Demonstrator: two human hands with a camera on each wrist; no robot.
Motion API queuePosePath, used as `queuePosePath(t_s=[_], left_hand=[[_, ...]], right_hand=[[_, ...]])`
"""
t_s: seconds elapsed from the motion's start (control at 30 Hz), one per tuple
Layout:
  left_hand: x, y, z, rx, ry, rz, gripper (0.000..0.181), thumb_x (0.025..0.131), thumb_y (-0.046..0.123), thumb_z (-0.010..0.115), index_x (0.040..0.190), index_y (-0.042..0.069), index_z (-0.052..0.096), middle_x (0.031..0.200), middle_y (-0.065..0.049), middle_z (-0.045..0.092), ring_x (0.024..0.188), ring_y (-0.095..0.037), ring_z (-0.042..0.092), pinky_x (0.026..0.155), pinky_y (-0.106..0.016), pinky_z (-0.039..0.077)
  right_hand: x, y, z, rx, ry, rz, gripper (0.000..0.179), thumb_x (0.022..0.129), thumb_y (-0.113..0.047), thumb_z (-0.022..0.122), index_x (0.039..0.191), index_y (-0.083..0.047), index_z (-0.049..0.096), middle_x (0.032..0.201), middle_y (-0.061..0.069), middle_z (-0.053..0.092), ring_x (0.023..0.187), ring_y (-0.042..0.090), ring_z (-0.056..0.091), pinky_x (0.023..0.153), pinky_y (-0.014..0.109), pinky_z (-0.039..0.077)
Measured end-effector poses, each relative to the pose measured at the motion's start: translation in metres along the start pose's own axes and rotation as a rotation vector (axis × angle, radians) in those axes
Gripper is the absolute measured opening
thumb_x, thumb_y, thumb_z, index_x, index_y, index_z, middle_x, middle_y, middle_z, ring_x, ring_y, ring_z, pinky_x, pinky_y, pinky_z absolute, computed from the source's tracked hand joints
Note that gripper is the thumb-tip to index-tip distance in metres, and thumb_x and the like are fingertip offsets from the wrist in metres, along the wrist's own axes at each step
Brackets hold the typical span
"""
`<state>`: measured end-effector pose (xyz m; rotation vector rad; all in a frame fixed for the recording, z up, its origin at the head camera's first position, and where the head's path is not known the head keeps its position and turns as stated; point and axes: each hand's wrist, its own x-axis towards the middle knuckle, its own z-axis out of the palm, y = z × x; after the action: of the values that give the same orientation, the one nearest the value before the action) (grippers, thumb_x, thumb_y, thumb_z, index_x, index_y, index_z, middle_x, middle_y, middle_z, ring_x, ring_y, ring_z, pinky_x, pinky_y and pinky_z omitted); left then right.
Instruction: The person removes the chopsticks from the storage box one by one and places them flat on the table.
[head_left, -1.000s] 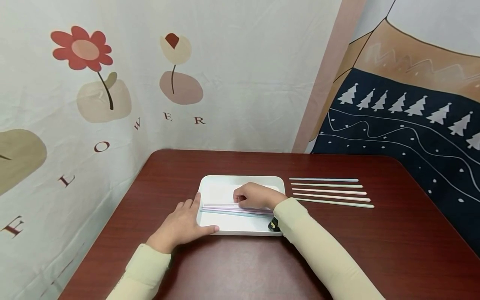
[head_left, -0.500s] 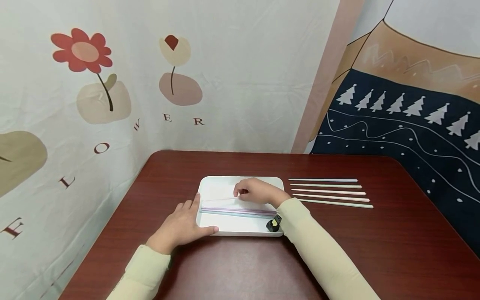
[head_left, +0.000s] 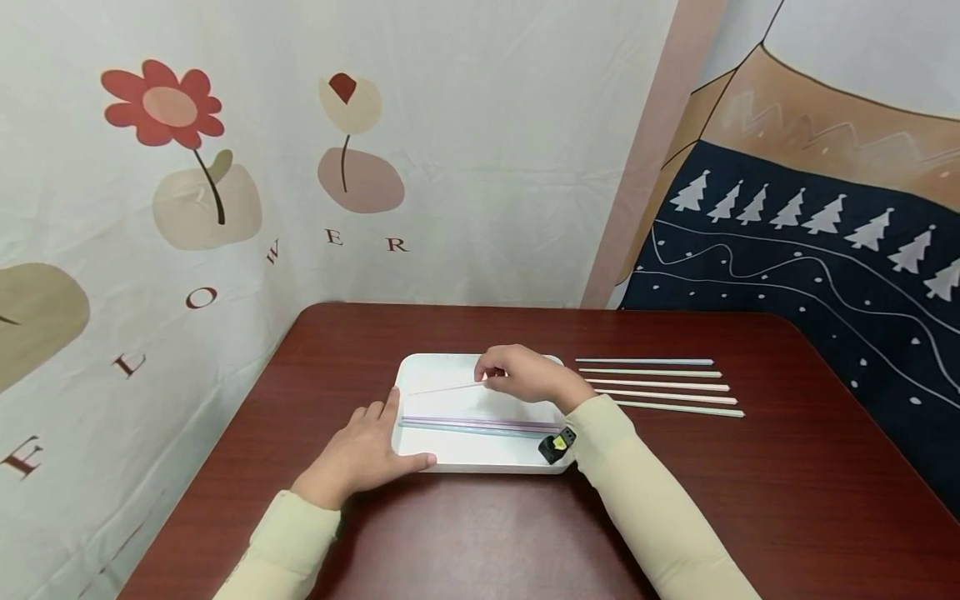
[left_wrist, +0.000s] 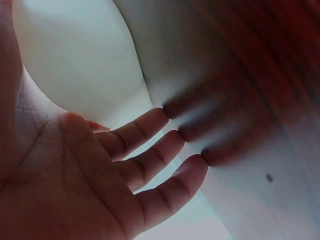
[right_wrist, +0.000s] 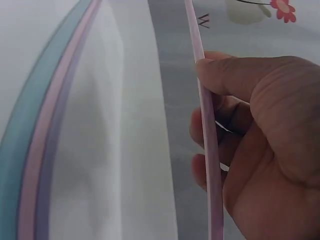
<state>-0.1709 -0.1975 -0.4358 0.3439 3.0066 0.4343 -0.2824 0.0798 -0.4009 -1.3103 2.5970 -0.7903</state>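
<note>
My right hand [head_left: 521,372] pinches a thin pink chopstick [right_wrist: 212,165] between thumb and fingers, raised over the back part of a white tray [head_left: 480,460]. Its far end points left in the head view. Below it, several chopsticks [head_left: 472,426] in blue, pink and purple lie side by side across the tray; the right wrist view shows the blue one [right_wrist: 30,107] beside them. At the tray's left edge rests my left hand [head_left: 363,454], fingers extended along the side and thumb at the front rim. The left wrist view shows its fingertips [left_wrist: 197,167] touching the tray's outer side.
Several pastel chopsticks [head_left: 660,398] lie spaced in a row on the brown table [head_left: 487,533], right of the tray. A small black and yellow device [head_left: 557,445] sits at my right wrist. A printed cloth [head_left: 480,167] hangs behind the table.
My right hand has lifted the pink chopstick off the row in the tray and moved it up and toward the back, slightly right. The left hand stays on the tray edge.
</note>
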Motion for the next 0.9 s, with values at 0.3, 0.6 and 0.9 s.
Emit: queuePosePath(t_s=[0.3,0.6,0.9], left_hand=[[0.000,-0.002,0.002,-0.003,-0.003,0.003,0.128,0.073,0.083,0.059,0.154,-0.009,0.020,0.139,-0.028,0.046,0.127,-0.049,0.042,0.100,-0.054,0.041],[0.000,-0.003,0.003,-0.006,-0.002,0.007,0.128,0.073,0.084,0.059,0.154,-0.008,0.020,0.140,-0.029,0.046,0.128,-0.048,0.042,0.100,-0.054,0.041],[0.000,-0.002,0.001,-0.006,-0.007,0.004,0.129,0.073,0.084,0.058,0.154,-0.008,0.020,0.141,-0.029,0.045,0.131,-0.050,0.040,0.103,-0.055,0.039]], right_hand=[[-0.023,0.002,-0.019,-0.003,0.014,0.146,0.011,0.097,-0.008,0.064,0.104,-0.012,0.071,0.104,-0.006,0.064,0.087,0.014,0.056,0.077,0.030,0.050],[-0.058,0.018,-0.036,-0.002,0.050,0.189,0.015,0.096,-0.006,0.064,0.101,-0.019,0.071,0.102,-0.007,0.065,0.090,0.015,0.058,0.082,0.033,0.050],[-0.094,0.040,-0.049,0.028,0.090,0.256,0.015,0.094,-0.004,0.064,0.098,-0.016,0.071,0.100,-0.002,0.067,0.088,0.018,0.057,0.080,0.035,0.051]])
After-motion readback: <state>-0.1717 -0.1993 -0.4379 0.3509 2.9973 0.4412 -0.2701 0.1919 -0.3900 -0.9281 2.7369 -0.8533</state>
